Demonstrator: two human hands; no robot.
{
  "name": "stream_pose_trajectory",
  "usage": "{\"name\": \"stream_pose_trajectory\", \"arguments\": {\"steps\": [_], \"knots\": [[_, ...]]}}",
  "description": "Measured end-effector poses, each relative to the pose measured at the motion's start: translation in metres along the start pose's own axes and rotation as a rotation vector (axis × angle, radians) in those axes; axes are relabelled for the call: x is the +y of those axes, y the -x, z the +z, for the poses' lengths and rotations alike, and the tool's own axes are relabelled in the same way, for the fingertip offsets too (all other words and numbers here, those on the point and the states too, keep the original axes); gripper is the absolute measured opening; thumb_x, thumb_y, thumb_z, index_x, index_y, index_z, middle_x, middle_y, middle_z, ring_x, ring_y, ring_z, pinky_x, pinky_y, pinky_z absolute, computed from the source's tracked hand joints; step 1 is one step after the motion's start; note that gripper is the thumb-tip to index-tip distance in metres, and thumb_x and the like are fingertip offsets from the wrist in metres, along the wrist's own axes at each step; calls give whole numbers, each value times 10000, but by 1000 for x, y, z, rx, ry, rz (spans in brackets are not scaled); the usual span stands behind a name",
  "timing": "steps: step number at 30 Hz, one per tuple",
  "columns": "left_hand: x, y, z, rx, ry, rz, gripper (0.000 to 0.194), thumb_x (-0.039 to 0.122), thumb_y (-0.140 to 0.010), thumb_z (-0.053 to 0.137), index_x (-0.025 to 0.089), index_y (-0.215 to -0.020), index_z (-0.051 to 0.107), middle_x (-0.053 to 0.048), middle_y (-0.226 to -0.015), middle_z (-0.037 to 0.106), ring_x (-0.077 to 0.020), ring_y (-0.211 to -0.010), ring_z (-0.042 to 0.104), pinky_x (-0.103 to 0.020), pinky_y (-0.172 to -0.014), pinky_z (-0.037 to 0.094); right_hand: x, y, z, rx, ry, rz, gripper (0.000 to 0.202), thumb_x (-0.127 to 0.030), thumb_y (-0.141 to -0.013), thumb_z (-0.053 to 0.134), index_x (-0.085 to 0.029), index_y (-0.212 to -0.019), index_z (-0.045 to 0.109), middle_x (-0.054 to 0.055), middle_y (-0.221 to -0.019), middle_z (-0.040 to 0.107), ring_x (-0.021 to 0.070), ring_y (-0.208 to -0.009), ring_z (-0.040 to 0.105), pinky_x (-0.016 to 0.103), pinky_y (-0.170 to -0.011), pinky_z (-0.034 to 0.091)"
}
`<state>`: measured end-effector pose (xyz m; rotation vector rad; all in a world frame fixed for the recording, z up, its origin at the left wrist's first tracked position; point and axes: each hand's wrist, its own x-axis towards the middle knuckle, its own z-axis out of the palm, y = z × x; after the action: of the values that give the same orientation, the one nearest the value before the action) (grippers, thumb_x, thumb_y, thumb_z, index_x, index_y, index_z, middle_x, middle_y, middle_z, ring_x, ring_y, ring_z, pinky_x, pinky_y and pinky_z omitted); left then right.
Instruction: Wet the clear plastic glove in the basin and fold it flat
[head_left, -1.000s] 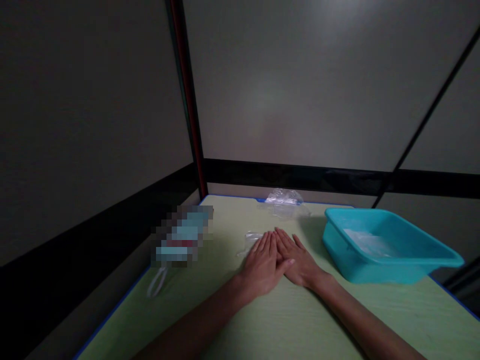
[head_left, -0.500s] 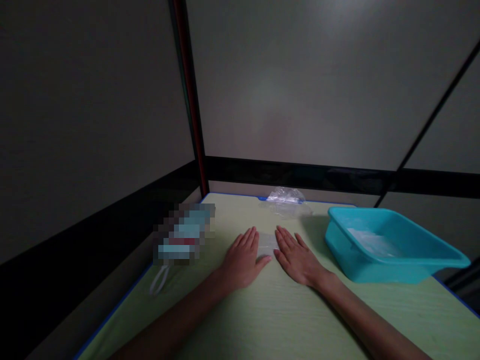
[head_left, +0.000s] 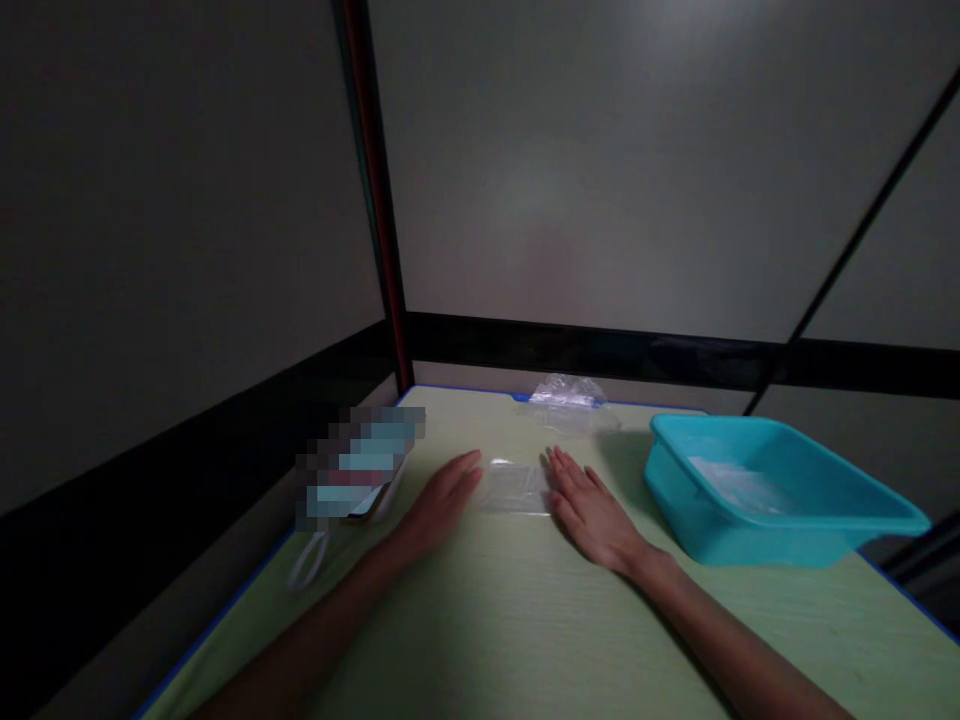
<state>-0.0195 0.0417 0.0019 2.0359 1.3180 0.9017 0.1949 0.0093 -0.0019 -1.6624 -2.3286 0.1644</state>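
A clear, flat plastic bag or film (head_left: 514,488) lies on the pale green table (head_left: 517,620) between my two hands. My right hand (head_left: 596,515) rests palm down with its fingers stretched out, the fingertips on the right edge of the plastic. My left hand (head_left: 444,500) is turned partly on its side just left of the plastic, fingers straight and a little blurred. Whether it touches the plastic's left edge I cannot tell. Neither hand grips anything.
To the right stands a turquoise basin (head_left: 772,540) with white, thin material (head_left: 739,485) inside. Crumpled clear plastic (head_left: 568,392) lies at the table's far edge, before the wall. A phone-like object (head_left: 367,470), pixelated, with a white strap (head_left: 309,560), sits at the left.
My left hand has slid left off the plastic and tilted onto its side, uncovering more of the plastic sheet. My right hand has stayed nearly in place.
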Motion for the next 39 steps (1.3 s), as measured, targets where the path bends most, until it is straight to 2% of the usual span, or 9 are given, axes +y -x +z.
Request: {"name": "stream_pose_trajectory", "arguments": {"steps": [2, 4, 8, 12, 18, 24, 33, 39], "knots": [[-2, -4, -6, 103, 191, -35, 432, 393, -773, 311, 86, -1034, 465, -122, -1007, 576, -186, -909, 551, -298, -806, 405, 4, 0, 1, 64, -76, 2, 526, -355, -854, 196, -103, -1315, 184, 88, -1368, 172, 179, -1246, 136, 393, -997, 181], [-4, -6, -9, 145, 253, -42, 347, 353, -743, 348, 100, -945, 471, -85, -843, 607, -163, -711, 587, -284, -684, 447, 7, 0, 3, 130, -139, -2, 519, -349, -852, 210, -87, -1299, 230, 107, -1357, 210, 185, -1241, 160, 388, -999, 190], [-4, -7, -5, 112, 236, -45, 217, 257, -687, 407, 134, -855, 467, -10, -664, 585, -132, -568, 565, -249, -569, 439, 10, 1, 5, 228, -226, -23, 478, -327, -850, 232, -82, -1253, 314, 128, -1307, 322, 194, -1207, 259, 381, -995, 222], [-5, -5, -4, 36, 174, -45, 150, 211, -629, 468, 139, -756, 504, 24, -557, 541, -126, -536, 536, -219, -514, 404, 10, 1, 4, 302, -266, -26, 395, -293, -842, 260, -138, -1183, 387, 105, -1215, 436, 189, -1138, 363, 376, -968, 281], [-3, -1, -8, -51, 14, -6, 65, 198, -591, 529, 148, -561, 557, 14, -577, 516, -128, -577, 489, -219, -535, 366, 9, 1, 1, 326, -276, -24, 320, -258, -837, 274, -154, -1094, 433, 94, -1126, 488, 185, -1070, 418, 354, -929, 328], [-4, 0, -7, -62, -63, 28, 55, 176, -588, 531, 150, -567, 574, -4, -646, 513, -150, -679, 481, -236, -616, 360, 9, 1, 0, 336, -288, -32, 276, -239, -839, 276, -154, -1043, 441, 95, -1092, 492, 181, -1046, 426, 345, -915, 332], [2, -2, -7, -102, -29, -32, 96, 169, -616, 490, 133, -584, 573, 24, -534, 527, -107, -523, 471, -192, -503, 346, 8, 1, -2, 319, -298, -31, 262, -224, -839, 284, -147, -1038, 434, 93, -1066, 495, 177, -1021, 433, 330, -905, 332], [3, -3, -10, -118, -20, -46, 85, 181, -599, 518, 128, -601, 585, 18, -558, 545, -110, -549, 484, -188, -510, 353, 8, 1, -1, 322, -302, -27, 263, -225, -835, 284, -147, -1036, 435, 93, -1059, 498, 180, -1012, 439, 334, -892, 341]]}}
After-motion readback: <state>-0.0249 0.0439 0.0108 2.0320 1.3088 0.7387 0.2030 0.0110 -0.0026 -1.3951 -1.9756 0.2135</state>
